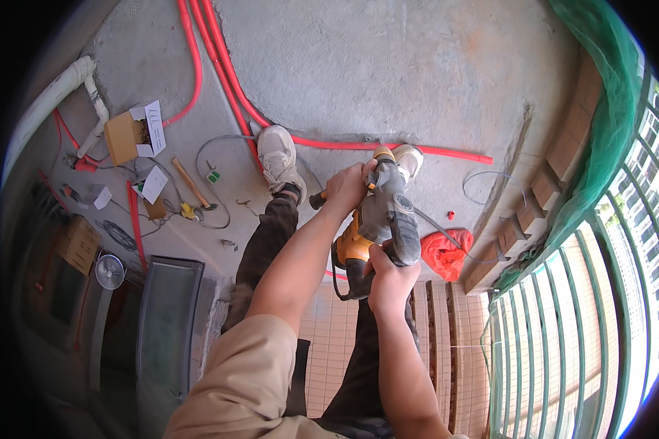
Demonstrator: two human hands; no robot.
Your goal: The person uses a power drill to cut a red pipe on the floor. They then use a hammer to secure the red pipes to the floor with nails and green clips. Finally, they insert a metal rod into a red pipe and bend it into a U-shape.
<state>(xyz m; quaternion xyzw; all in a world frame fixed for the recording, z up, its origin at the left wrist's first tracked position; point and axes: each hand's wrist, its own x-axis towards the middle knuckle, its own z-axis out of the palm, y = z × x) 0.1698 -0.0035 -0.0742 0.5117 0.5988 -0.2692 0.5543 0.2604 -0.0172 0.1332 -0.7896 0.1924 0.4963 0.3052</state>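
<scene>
A grey and orange rotary hammer [389, 219] points away from me between my shoes. My left hand [345, 186] is closed around its front part, beside a dark side handle sticking out leftward. My right hand [386, 278] grips the dark rear handle lower down. The drill's front end is close to my right shoe [410, 161], and the bit is hidden or too small to make out. My left shoe [276, 161] stands beside red conduit pipes [329, 144] running over the concrete floor [417, 73].
At left lie an open cardboard box [122, 139], a hammer [190, 183], cables and a white pipe [95, 110]; a round fan [110, 272] is lower down. At right are a red bag [448, 256], a stepped brick edge [545, 186], green netting [600, 146] and a railing [564, 322].
</scene>
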